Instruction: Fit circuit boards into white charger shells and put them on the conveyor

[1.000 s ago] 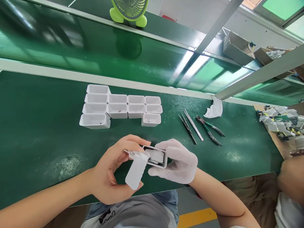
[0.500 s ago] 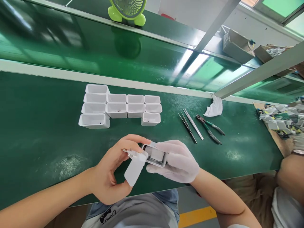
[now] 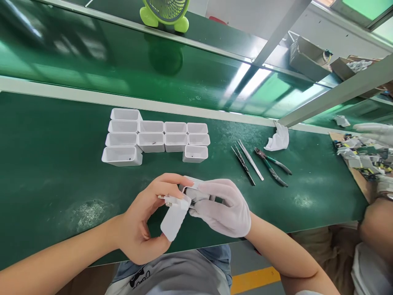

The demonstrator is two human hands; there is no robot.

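Holding two-pin white plug (image 3: 174, 219), white casing (image 3: 194, 180); dark shirt script (image 3: 139, 277) unclear.

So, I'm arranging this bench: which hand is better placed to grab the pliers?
Probably the right hand: it's nearer the pliers, though gripping a white casing; the left hand holds a two-pin plug.

The right hand (image 3: 225, 208) partly covers the white casing (image 3: 195, 180); the fan (image 3: 166, 10) is cropped.

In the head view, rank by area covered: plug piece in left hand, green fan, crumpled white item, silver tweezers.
1. Green fan, partly cropped
2. Plug piece, nearness may enlarge it
3. Crumpled white item
4. Silver tweezers
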